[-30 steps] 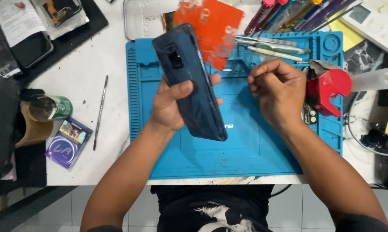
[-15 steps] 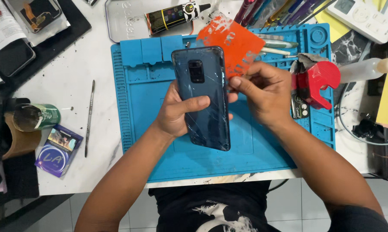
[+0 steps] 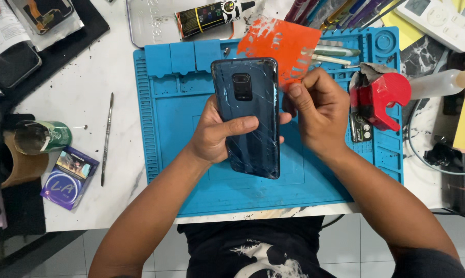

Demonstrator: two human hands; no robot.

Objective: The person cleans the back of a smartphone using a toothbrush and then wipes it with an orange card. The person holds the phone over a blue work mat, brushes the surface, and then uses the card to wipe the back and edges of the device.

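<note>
Left hand [image 3: 219,136] fingers grip a cracked dark phone [image 3: 249,116], now more upright than before; right hand [image 3: 314,110] fingers pinch an orange card [image 3: 284,44] at its edge

Your left hand [image 3: 219,134] grips a dark phone [image 3: 249,116], cracked back up, over the blue mat [image 3: 176,103]. Your right hand [image 3: 317,110] pinches an orange card [image 3: 284,44] at the phone's right edge.
</note>
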